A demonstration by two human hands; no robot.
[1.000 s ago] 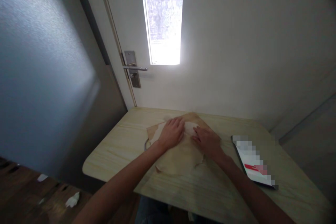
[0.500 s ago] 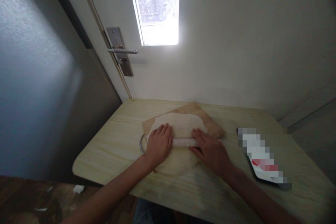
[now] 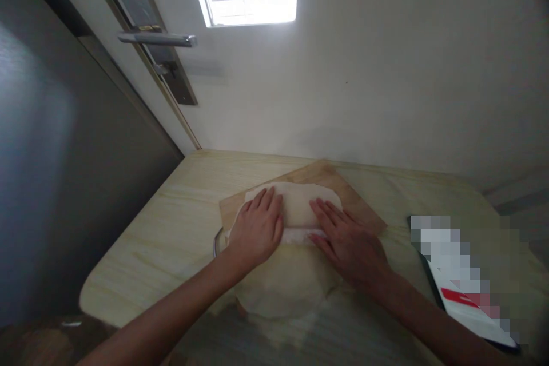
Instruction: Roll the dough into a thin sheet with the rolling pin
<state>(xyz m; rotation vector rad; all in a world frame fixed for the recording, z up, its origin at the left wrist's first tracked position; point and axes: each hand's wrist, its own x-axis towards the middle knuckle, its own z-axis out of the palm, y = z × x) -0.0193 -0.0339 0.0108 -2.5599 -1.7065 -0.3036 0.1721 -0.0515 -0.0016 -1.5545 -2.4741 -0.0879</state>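
A wide, thin sheet of pale dough (image 3: 295,203) lies over a wooden cutting board (image 3: 355,200), and its near part (image 3: 283,286) reaches past the board towards me. Across the dough runs a whitish rolling pin (image 3: 295,236), seen only between my hands. My left hand (image 3: 259,226) lies palm down over the pin's left part, fingers stretched forward onto the dough. Over the right part rests my right hand (image 3: 349,240), also flat, with its fingers extended and the thumb apart. Both pin ends are hidden under the hands.
The board rests on a light wood-grain table (image 3: 141,251) against a pale door (image 3: 364,80) with a metal handle (image 3: 158,39). A metal ring (image 3: 217,243) shows at the board's left. To the right lies a flat, partly blurred dark-edged object (image 3: 467,320).
The view has come closer to the table and tilted down. My fingers have slid forward over the pin, and those of the right hand are straighter.
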